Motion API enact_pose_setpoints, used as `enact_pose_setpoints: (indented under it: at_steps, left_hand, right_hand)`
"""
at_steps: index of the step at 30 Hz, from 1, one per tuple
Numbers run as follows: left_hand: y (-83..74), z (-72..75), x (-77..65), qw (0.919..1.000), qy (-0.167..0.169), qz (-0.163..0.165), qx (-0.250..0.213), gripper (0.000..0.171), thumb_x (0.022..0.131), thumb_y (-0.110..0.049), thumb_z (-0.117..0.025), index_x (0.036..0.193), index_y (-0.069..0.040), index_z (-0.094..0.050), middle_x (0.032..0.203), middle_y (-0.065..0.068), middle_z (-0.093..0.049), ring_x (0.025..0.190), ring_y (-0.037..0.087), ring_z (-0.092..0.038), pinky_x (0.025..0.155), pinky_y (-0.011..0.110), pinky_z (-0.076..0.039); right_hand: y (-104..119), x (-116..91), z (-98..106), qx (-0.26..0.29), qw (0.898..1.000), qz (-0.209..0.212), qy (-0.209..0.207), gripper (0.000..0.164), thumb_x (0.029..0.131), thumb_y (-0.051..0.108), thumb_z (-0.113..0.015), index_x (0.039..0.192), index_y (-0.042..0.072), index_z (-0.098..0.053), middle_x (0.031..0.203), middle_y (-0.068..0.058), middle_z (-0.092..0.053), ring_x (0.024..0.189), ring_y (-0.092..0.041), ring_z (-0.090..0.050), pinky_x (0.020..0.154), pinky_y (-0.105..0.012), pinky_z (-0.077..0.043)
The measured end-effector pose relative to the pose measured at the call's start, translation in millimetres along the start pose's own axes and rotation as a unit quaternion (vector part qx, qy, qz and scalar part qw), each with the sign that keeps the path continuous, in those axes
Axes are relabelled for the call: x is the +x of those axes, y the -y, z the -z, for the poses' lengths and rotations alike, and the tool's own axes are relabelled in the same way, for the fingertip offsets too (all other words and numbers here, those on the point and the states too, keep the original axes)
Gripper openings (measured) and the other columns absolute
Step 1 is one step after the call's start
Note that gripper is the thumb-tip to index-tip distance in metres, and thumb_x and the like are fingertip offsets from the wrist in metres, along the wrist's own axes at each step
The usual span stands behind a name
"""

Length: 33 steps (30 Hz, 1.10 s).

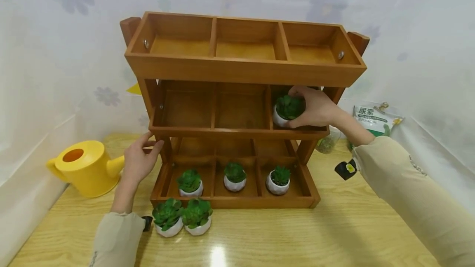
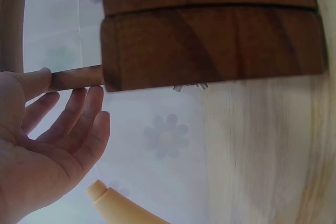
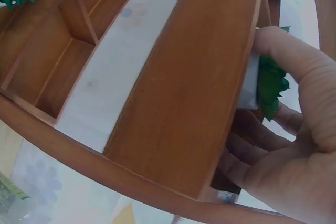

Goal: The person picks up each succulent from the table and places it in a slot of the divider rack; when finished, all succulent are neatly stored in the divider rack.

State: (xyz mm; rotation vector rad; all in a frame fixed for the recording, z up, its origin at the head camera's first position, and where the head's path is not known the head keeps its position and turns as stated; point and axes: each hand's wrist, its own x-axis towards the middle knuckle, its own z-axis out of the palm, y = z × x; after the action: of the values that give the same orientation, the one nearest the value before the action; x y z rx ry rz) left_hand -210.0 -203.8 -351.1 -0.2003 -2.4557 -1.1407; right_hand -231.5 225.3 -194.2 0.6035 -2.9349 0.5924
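Two hands are at the wooden rack (image 1: 309, 151); the right hand (image 1: 315, 108) has its grip clamped on a potted succulent (image 1: 289, 107), inside the right compartment of the middle tier (image 1: 208, 132); whether the pot's base rests on the floor there I cannot tell; the left hand (image 1: 140, 160) has its grip pinched on a wooden edge at the rack's left side.

The top tier (image 1: 167, 63) overhangs, so a careless lift could jam knuckles or leaves against it; the divider (image 1: 269, 106) just left of the pot could catch its rim and tilt it; fingers bearing on foliage rather than pot might loosen the plant; a tug from the left could shift the rack and rock the three succulents (image 1: 234, 174) in the bottom tier; the left sleeve (image 1: 118, 230) lies near two succulents (image 1: 197, 213) on the bench (image 1: 278, 238), and a rightward sweep could topple them; the watering can (image 1: 90, 172), spout just beside the left hand, could be nudged.
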Motion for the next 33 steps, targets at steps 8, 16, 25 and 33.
enact_pose_setpoints:
  at_steps: [8, 16, 25, 33]
  left_hand:
    - [1.5, -0.8, 0.6, 0.9999, -0.009, -0.011, -0.002, 0.046, 0.098, -0.022, -0.056, 0.136, 0.003, -0.050, 0.108, 0.033, -0.063, 0.087, 0.048, -0.065, 0.072, 0.057, -0.054]
    - [2.9, -1.5, 0.2, 1.0000, 0.007, 0.003, -0.001, 0.048, 0.099, -0.025, -0.054, 0.138, 0.003, -0.048, 0.110, 0.033, -0.062, 0.090, 0.048, -0.065, 0.075, 0.057, -0.053]
    - [0.9, -2.7, 2.6, 0.9999, 0.010, 0.004, -0.004, 0.049, 0.099, -0.026, -0.053, 0.138, 0.002, -0.047, 0.113, 0.032, -0.062, 0.092, 0.047, -0.064, 0.077, 0.057, -0.053]
    - [1.9, -1.8, 2.0, 1.0000, 0.001, 0.004, -0.003, 0.048, 0.099, -0.025, -0.054, 0.138, 0.002, -0.048, 0.113, 0.033, -0.062, 0.090, 0.047, -0.065, 0.076, 0.057, -0.053]
  right_hand:
    - [0, -4, 6, 0.021, 0.999, 0.024, 0.024, 0.068, 0.070, 0.024, -0.086, 0.126, 0.004, -0.052, 0.129, -0.018, -0.052, 0.120, -0.036, -0.048, 0.096, -0.052, -0.043]
    - [-12, -18, 20, 0.105, 0.991, 0.016, 0.077, 0.059, 0.079, 0.013, -0.079, 0.130, 0.005, -0.051, 0.129, -0.017, -0.052, 0.112, -0.034, -0.056, 0.090, -0.045, -0.050]
    - [-20, -55, 35, 0.115, 0.993, -0.006, 0.023, 0.050, 0.082, 0.012, -0.077, 0.127, 0.004, -0.055, 0.123, -0.012, -0.056, 0.101, -0.020, -0.062, 0.079, -0.021, -0.053]
    - [-11, -85, 25, 0.127, 0.986, 0.108, -0.010, 0.039, 0.079, 0.001, -0.076, 0.115, 0.008, -0.062, 0.110, 0.004, -0.064, 0.096, -0.008, -0.064, 0.074, -0.019, -0.053]
